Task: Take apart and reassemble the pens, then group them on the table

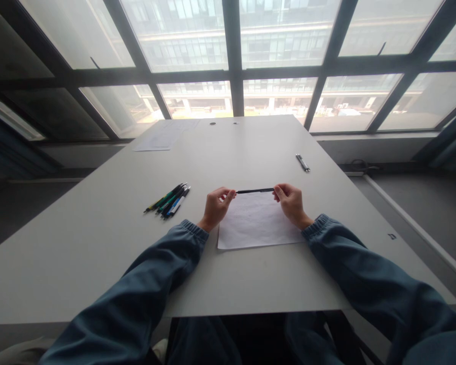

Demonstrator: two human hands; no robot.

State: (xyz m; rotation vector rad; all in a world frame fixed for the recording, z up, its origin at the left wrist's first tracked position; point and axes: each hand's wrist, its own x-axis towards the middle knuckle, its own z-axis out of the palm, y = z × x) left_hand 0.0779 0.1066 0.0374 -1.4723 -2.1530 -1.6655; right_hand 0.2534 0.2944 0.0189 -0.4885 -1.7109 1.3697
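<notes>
A slim dark pen (255, 191) is stretched level between my two hands. Its left end is pinched by the thumb and fingers of my left hand (216, 207). At the other end, my right hand (291, 203) grips it the same way. Beneath the pen lies white paper (256, 225), partly covered by my right hand and wrist. To the left of my left hand rests a loose bunch of several pens (169, 202), with black, green and blue barrels. Beyond my right hand, a small group of silver and black pens (302, 162) lies on the table.
The white table (110, 253) reaches toward the windows (277, 96). More paper sheets (160, 137) lie at its far left. Two small round items (213, 123) sit near the far edge. A small dark mark (392, 236) is on the right side.
</notes>
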